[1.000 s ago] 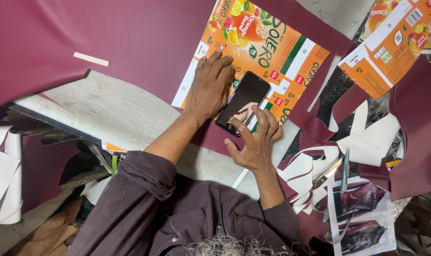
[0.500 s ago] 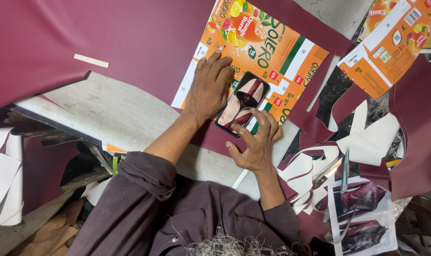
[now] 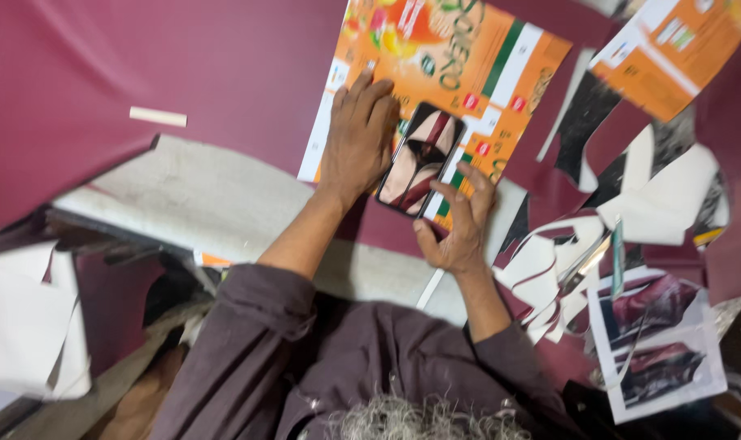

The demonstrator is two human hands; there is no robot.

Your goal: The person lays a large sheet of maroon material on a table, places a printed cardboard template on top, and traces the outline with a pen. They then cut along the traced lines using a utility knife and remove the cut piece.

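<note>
I see a cluttered work surface from above, draped in maroon sheet material [image 3: 224, 73]. A smartphone [image 3: 422, 159] lies tilted on an orange printed carton sheet [image 3: 468, 65], its lit screen showing a maroon and cream picture. The phone's lower end reaches past the sheet's bottom edge, over the maroon.

My left hand [image 3: 361, 138] rests flat, palm down, fingers together and stretched forward, on the orange sheet and touching the phone's left long edge. It grips nothing. My right hand [image 3: 460, 224] sits at the phone's lower right corner, fingers loosely spread, thumb near the bottom edge and fingertips on the right edge, steadying rather than clasping it. Both forearms come up from dark brown sleeves [image 3: 256, 350] at the bottom.

Open room lies to the left, where bare maroon holds only a small pale strip [image 3: 158, 116]. Below it, a grey slab [image 3: 183, 204] shows past the maroon's cut edge. To the right the space is crowded: curled white and maroon offcuts [image 3: 664, 195], a second orange sheet [image 3: 672, 57] and printed photo pages [image 3: 655, 342].
</note>
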